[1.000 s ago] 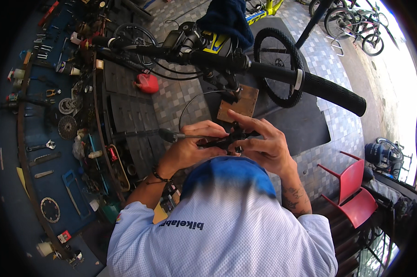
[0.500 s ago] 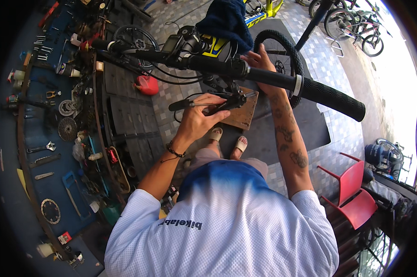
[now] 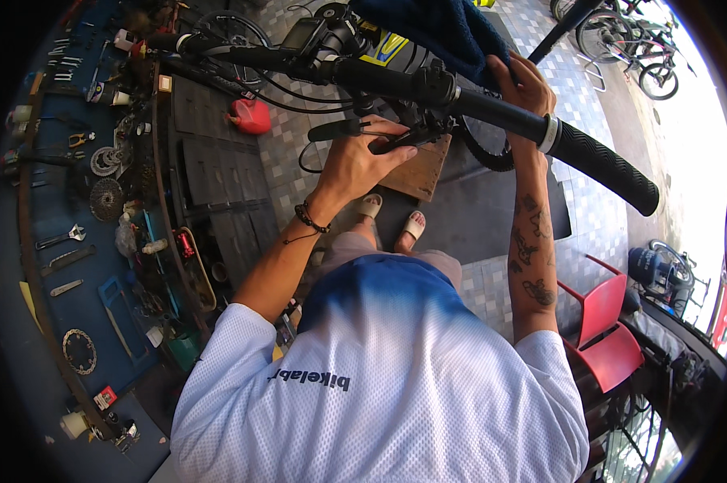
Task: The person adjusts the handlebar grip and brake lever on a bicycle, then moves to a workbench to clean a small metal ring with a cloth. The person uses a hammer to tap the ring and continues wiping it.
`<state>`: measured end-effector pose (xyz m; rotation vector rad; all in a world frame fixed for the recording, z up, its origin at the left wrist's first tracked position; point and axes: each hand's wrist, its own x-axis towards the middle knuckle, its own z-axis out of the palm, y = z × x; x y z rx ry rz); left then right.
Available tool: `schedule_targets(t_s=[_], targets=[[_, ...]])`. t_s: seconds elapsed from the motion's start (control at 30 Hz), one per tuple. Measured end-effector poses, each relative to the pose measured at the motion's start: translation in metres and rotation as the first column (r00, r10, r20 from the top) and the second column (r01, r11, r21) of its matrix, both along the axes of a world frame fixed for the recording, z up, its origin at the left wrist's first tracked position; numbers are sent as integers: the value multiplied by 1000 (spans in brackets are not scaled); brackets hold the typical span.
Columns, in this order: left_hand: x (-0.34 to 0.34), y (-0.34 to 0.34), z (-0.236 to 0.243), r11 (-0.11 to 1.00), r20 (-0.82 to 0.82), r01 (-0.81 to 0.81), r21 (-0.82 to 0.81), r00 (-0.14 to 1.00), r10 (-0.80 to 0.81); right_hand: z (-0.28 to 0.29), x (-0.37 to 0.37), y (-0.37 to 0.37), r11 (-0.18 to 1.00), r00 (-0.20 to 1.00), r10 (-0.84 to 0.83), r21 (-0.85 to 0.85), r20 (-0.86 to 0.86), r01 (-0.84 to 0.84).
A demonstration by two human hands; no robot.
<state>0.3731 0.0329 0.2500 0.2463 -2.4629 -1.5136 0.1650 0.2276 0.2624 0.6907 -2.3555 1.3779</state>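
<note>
A bicycle handlebar [image 3: 363, 80] with a black ribbed grip [image 3: 609, 165] crosses in front of me. Below the bar, my left hand [image 3: 359, 161] is closed round a black brake lever [image 3: 408, 138], its thumb pressed along the near side. A thin cable loops down beside that hand. Beyond the bar on the right, my right hand [image 3: 528, 88] pinches the lower edge of a dark blue towel [image 3: 452, 32], which drapes over the yellow bicycle frame [image 3: 389, 48]. The bar partly covers the front wheel [image 3: 484, 149].
A wooden block [image 3: 418, 169] stands on a dark mat beyond my feet. On the left, a blue tool board [image 3: 81, 266] holds wrenches, chainrings and cassettes above dark drawers [image 3: 218, 173]. A red can [image 3: 250, 117] is near the drawers, a red chair [image 3: 609, 346] to the right, and bicycles [image 3: 613, 36] far right.
My right hand has moved from beside the front wheel up to the towel, whose edge now stretches right toward it. My left hand keeps its hold on the lever.
</note>
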Motion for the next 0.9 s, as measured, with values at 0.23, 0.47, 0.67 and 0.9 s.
schedule_targets(t_s=[0.23,0.47,0.67,0.9], targets=[[-4,5,10,1000,13,-18,-19,1000,18,11,2,2,971,957,214,-65,-194,-230],[-11,5,11,999,-122,23,-43,992,-28,-15,-21,11,562,353,819,-505,453,-655],[-14,3,15,978,-158,15,-208,986,-48,-14,-26,-6,485,226,827,-450,515,-750],[-17,-2,21,974,-140,50,-222,987,-83,12,-12,-10,561,495,810,-171,314,-810]])
